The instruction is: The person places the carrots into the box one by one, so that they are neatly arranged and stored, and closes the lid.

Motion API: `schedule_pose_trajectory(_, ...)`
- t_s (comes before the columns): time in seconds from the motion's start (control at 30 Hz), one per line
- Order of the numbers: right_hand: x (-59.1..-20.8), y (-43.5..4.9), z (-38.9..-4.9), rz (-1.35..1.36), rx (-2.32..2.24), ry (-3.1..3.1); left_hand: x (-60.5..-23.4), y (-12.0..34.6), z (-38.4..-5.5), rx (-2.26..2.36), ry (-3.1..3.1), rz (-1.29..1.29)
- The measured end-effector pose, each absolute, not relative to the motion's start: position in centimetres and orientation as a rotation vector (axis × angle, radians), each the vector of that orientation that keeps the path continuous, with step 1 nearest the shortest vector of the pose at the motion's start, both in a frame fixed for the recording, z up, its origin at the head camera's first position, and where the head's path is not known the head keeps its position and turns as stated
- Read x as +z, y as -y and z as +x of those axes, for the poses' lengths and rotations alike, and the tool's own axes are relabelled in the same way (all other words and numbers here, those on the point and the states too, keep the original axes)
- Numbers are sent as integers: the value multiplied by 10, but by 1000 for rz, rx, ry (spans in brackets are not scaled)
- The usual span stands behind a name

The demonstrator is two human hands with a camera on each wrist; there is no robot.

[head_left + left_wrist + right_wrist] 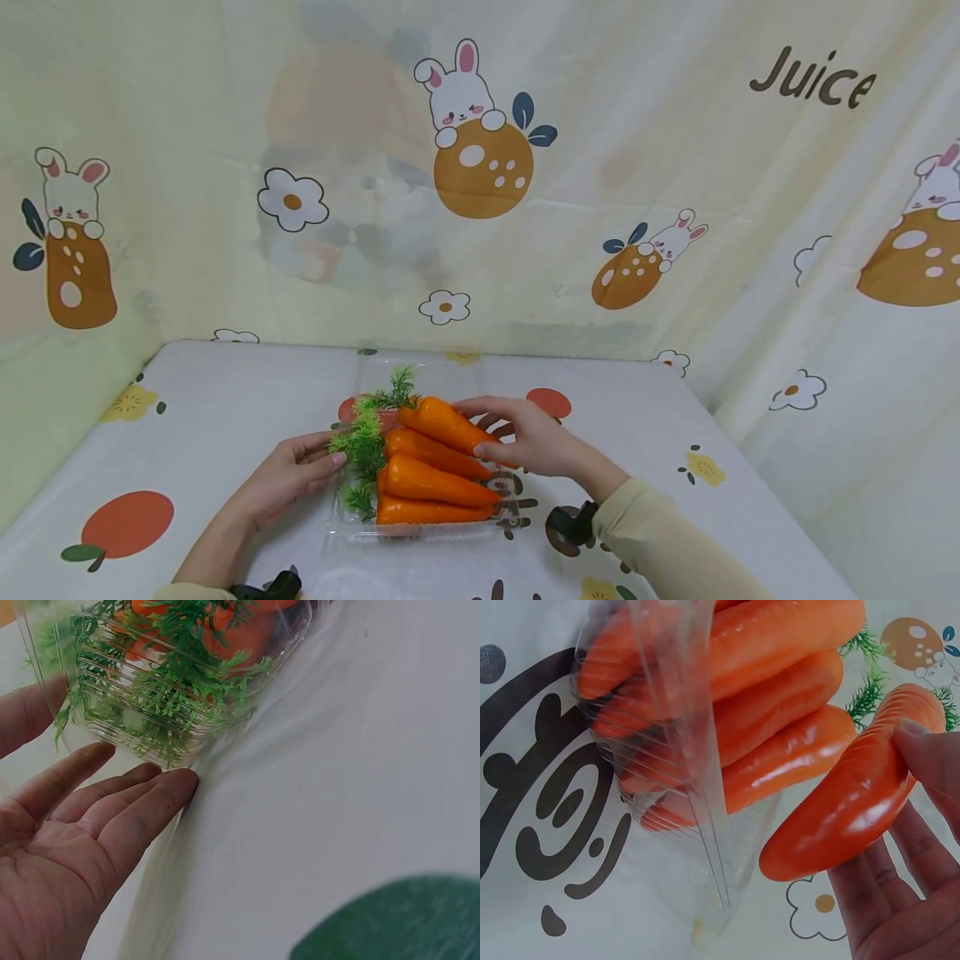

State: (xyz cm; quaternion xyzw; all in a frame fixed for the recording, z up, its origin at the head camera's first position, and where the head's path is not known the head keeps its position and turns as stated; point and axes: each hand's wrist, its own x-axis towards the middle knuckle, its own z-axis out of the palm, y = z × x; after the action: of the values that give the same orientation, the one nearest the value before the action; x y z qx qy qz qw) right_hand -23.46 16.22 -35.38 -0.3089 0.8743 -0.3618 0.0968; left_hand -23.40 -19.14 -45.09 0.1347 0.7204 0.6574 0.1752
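In my right hand [528, 437] is an orange carrot [840, 802] with a green leafy top, held between thumb and fingers. It lies at a slant at the far side of a clear plastic box [420, 531]. Several more carrots [438, 482] lie side by side in the box, their leafy tops [363, 446] toward the left. My left hand [288, 477] is at the box's left end. In the left wrist view its fingers [146, 817] are mostly straight, and fingertips touch the ribbed plastic wall. The held carrot's far end is partly hidden in the right wrist view.
A clear lid [420, 379] appears to stand open behind the box. The table [247, 392] wears a white cloth printed with fruit and flowers. A curtain [360, 275] with rabbit prints hangs behind. Black wrist straps [573, 525] sit at both sleeves.
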Motion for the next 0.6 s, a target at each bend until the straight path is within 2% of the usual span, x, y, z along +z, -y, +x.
schedule_pose_trajectory(0.6,-363,-150,-238,-905,-996,-2520,-451,192,-234,1863,-2038,370)
